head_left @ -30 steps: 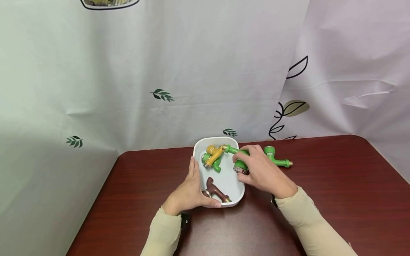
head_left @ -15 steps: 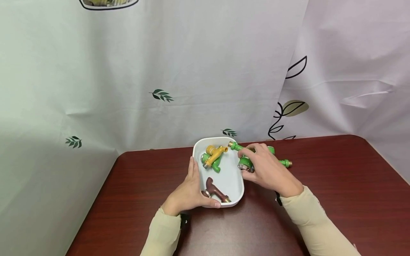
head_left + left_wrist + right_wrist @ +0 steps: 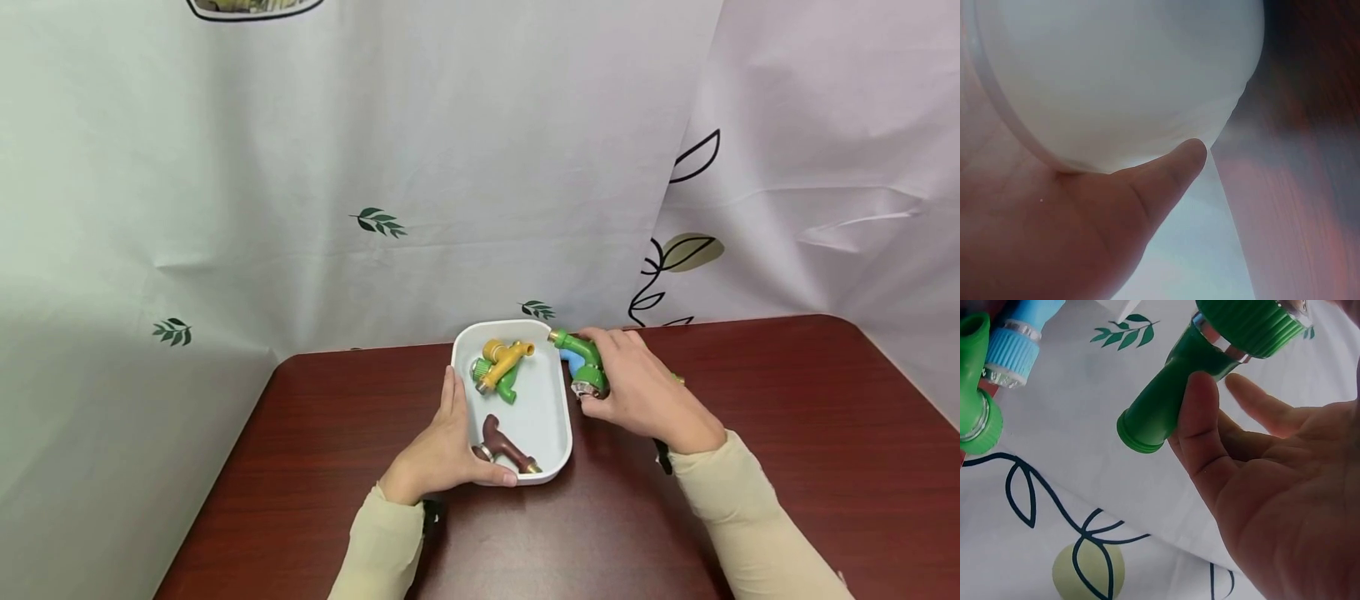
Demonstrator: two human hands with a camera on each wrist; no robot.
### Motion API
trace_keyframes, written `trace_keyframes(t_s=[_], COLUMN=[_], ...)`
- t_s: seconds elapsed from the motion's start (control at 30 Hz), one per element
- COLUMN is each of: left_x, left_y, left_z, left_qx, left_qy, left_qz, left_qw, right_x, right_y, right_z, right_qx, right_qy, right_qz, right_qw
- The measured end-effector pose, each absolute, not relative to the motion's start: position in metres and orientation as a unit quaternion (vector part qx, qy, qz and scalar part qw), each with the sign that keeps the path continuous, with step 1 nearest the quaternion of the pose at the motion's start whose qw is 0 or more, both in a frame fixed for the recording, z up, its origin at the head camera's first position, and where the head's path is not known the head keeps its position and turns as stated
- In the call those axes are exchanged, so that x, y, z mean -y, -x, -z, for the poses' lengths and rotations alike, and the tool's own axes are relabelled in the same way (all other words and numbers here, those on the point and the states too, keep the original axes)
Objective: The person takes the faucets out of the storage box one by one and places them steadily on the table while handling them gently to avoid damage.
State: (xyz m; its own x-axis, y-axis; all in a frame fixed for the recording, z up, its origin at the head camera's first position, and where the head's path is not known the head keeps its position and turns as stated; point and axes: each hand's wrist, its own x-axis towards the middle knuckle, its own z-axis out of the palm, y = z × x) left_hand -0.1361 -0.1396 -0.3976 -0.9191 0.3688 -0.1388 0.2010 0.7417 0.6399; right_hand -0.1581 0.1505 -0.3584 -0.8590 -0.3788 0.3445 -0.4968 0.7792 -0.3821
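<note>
My left hand (image 3: 435, 454) lies along the left wall of a white tray (image 3: 536, 412), fingers straight, thumb stretched over the front corner. In the left wrist view the thumb (image 3: 1169, 172) touches the tray's outer side. My right hand (image 3: 648, 392) grips a green garden tap (image 3: 590, 379) with a brass-coloured threaded end, just right of the tray. The right wrist view shows its spout (image 3: 1157, 409) held by the fingers. In the tray, a yellow tap (image 3: 504, 367) lies across a green tap (image 3: 507, 390). Nearer the front rests a brown tap (image 3: 504, 446).
A blue tap (image 3: 572, 361) lies right of the tray, partly behind the held tap. Another green tap (image 3: 975, 419) shows beside it in the right wrist view. The dark red table (image 3: 360, 417) meets a white patterned curtain (image 3: 420, 275) at the back.
My right hand has moved right with the green tap, from over the tray to beyond its right rim. The blue tap has come into view. The left hand stays put.
</note>
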Motion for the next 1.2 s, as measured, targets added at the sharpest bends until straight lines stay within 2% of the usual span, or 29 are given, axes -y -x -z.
trace_keyframes(t_s=[1.2], left_x=[0.139], left_y=[0.135], left_z=[0.396], left_qx=[-0.924], left_qy=[-0.158], left_qz=[-0.328], left_qw=[0.121], right_x=[-0.191], right_y=[0.166], right_z=[0.351], right_qx=[0.957], right_qy=[-0.175], right_qz=[-0.216], right_qw=[0.085])
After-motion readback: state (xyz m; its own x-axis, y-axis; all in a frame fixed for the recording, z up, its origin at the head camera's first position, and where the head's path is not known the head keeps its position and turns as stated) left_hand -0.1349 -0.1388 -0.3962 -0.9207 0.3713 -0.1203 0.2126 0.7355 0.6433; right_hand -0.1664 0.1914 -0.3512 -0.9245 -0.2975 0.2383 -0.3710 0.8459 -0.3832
